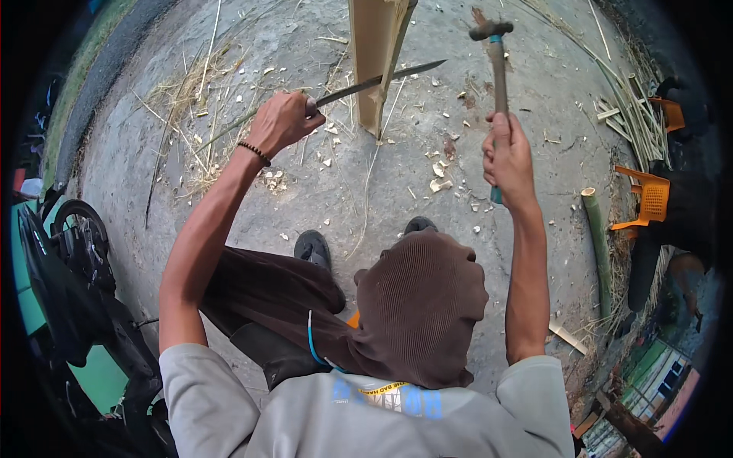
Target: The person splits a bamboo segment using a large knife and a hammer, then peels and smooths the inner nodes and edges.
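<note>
Rough grey concrete ground point(321, 183) carries pale wood chips point(440, 177), scattered dry splinters point(191, 99), a green bamboo pole point(598, 244) at right, and a heap of split strips point(630, 114) beyond it.

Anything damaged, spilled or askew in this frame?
Nothing looks wrong. The left hand holds a long blade wedged into the upright bamboo slab, which leans slightly; the right hand raises a hammer. Pale chips and split strips litter the concrete ground.
</note>
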A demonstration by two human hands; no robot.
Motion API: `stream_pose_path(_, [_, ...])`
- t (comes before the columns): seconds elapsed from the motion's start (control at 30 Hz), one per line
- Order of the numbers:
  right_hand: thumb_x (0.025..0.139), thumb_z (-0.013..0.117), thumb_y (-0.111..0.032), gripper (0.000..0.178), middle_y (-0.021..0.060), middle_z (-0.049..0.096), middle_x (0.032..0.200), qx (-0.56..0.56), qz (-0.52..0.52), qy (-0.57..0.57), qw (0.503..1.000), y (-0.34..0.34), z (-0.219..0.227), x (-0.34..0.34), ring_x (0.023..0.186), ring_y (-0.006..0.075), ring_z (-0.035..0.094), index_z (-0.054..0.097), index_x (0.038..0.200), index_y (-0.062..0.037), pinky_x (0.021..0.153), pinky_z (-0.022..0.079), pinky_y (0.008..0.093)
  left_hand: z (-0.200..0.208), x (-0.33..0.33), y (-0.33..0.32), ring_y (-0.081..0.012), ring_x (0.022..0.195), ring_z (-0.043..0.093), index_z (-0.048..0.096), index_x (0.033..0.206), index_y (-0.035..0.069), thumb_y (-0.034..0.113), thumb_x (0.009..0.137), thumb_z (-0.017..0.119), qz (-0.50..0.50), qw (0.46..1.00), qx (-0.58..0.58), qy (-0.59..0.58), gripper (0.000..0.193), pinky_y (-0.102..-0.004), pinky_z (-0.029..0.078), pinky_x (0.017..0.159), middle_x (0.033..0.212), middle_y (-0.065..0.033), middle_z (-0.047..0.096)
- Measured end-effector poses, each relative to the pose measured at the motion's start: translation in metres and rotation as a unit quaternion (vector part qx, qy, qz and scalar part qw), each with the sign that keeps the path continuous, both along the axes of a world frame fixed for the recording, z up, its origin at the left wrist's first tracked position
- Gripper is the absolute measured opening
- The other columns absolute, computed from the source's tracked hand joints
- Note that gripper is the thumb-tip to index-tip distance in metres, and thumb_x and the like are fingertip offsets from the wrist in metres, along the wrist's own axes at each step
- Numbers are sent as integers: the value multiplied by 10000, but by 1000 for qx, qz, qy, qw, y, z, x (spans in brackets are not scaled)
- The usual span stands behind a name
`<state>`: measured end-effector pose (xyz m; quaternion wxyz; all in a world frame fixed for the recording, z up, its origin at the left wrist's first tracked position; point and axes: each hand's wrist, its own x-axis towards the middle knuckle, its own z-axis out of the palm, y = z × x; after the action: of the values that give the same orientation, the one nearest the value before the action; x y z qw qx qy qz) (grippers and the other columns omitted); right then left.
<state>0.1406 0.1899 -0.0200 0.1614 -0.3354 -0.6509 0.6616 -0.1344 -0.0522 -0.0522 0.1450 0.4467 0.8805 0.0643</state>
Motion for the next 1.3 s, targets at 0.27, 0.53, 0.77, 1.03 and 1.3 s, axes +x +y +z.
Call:
stream_pose_path(0.27, [1065, 320, -531, 516, 6, 400, 638, 181, -104, 327, 922, 4, 65, -42, 481, 98, 386, 459, 1042, -35, 461, 357, 244, -2, -16, 1, -272, 513, 591, 669, 747, 16, 391, 844, 727, 27, 999, 15, 41, 391, -425, 478, 531, 573, -149, 593])
stream_pose_path(0.53, [1077, 390, -442, 421, -43, 441, 658, 88, 37, 28, 995, 8, 35, -27, 488, 37, 402, 553, 985, -64, 406, 337, 240, -22, -7, 14, -333, 583, 634, 685, 805, -7, 356, 848, 721, 25, 999, 20, -9, 367, -438, 504, 602, 628, -196, 616])
stream_pose_path(0.77, [1081, 351, -445, 439, 120, 554, 679, 340, 40, -66, 937, 6, -49, -19, 503, 165, 518, 497, 924, -61, 445, 393, 374, -23, -10, 32, -340, 548, 606, 706, 789, -5, 347, 855, 708, 37, 999, 9, -29, 358, -420, 488, 577, 587, -185, 599])
stream_pose_path(1.03, [1071, 413, -446, 412, -36, 379, 655, 125, -6, 178, 976, 11, 87, -32, 469, 21, 342, 477, 937, -61, 403, 314, 199, -38, -17, -9, -362, 558, 605, 664, 770, -24, 368, 847, 719, 46, 999, 1, -13, 403, -445, 490, 578, 606, -213, 588])
stream_pose_path(1.3, [1061, 417, -460, 461, 61, 522, 634, 389, 55, -163, 905, 20, -146, -7, 558, 133, 555, 545, 898, -47, 519, 448, 323, -40, 8, 44, -331, 587, 626, 692, 772, -3, 379, 853, 718, -21, 999, 23, -2, 392, -448, 499, 591, 619, -188, 604])
